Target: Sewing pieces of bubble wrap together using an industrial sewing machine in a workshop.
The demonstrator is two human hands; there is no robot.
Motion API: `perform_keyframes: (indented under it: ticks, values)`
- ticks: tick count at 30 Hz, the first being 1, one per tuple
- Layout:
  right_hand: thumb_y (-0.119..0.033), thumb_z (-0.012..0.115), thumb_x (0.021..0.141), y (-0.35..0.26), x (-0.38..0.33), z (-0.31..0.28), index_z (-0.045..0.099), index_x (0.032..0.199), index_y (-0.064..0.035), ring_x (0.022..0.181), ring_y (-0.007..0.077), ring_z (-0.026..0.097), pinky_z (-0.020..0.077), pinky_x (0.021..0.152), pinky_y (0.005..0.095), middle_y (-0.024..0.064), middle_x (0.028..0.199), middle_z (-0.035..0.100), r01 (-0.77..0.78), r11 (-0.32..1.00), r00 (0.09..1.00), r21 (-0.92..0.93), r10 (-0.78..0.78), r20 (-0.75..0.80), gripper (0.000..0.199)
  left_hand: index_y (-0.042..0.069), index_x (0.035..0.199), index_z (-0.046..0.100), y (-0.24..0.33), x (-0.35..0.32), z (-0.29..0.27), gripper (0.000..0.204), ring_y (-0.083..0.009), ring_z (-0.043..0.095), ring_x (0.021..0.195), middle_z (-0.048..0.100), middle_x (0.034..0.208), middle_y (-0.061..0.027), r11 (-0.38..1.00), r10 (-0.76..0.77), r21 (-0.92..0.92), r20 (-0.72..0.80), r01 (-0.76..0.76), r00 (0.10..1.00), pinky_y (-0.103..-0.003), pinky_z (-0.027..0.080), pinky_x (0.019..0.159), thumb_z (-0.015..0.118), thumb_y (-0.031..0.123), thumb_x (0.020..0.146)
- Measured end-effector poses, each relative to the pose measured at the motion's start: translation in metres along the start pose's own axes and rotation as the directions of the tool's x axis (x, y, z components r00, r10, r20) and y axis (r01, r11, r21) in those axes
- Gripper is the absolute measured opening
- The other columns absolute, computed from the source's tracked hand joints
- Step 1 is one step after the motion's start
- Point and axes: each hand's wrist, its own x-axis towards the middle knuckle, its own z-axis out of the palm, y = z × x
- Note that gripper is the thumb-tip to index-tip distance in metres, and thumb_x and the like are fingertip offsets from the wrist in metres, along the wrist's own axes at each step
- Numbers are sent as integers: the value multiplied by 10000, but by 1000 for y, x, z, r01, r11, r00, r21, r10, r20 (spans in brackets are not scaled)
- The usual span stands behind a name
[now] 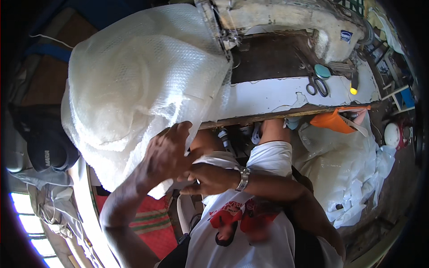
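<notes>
A large heap of clear bubble wrap (178, 67) covers the left end of the table and droops over its front edge. My left hand (167, 152) lies against the front of the wrap, fingers bent over it and the thumb held apart; a little blur softens it. Just below, my right hand (208, 179), with a metal watch (243, 178) at the wrist, is closed, fingers curled beside a low corner of the wrap. Whatever it pinches, if anything, is too small to make out. Above the wrap's right side stands an old, worn sewing machine (286, 15).
Black scissors (318, 85), a round teal-lidded tin (322, 71) and a yellow-tipped tool (354, 85) lie on the chipped white tabletop (263, 96). An orange pouch (333, 121) hangs at its right edge, above plastic sheeting (344, 165). A black cap (49, 147) is at far left.
</notes>
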Motion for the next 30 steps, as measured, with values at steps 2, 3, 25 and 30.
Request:
perform_keyframes:
  ticks: [2, 3, 25, 30]
  values:
    - [-270, 728, 978, -17, 1, 6, 511, 1390, 17, 1008, 366, 712, 573, 836, 450, 202, 1148, 710, 144, 980, 989, 135, -145, -2, 547, 4, 1158, 575, -10, 9, -1, 447, -432, 732, 955, 739, 974, -226, 988, -155, 30, 113, 153, 981, -485, 583, 788, 829, 219, 859]
    - [-249, 716, 976, -25, -9, 0, 553, 1393, 6, 988, 353, 721, 580, 795, 461, 187, 1090, 728, 169, 969, 983, -179, -179, -43, 515, 12, 1130, 575, -17, 12, -6, 411, -424, 734, 942, 736, 962, -225, 982, -173, 86, 58, 168, 983, -479, 582, 777, 822, 205, 864]
    - [-261, 554, 994, 22, -55, -83, 708, 1256, -100, 1464, 264, 451, 239, 1290, 523, 79, 1400, 600, -238, 304, 940, -922, -167, -298, 344, 35, 1082, 632, 4, 60, 10, 354, -335, 619, 1240, 549, 1452, -172, 866, 487, 47, 144, -497, 862, -430, 570, 1016, 828, 159, 815]
    - [-164, 672, 932, 5, -78, -87, 732, 1190, -94, 1345, 242, 557, 411, 1184, 479, 55, 1279, 659, -214, 498, 815, -841, -383, -434, 274, 12, 1173, 608, -17, 40, 20, 578, -404, 659, 1190, 583, 1356, -200, 954, 131, -276, 38, -115, 991, -494, 580, 963, 884, 388, 832]
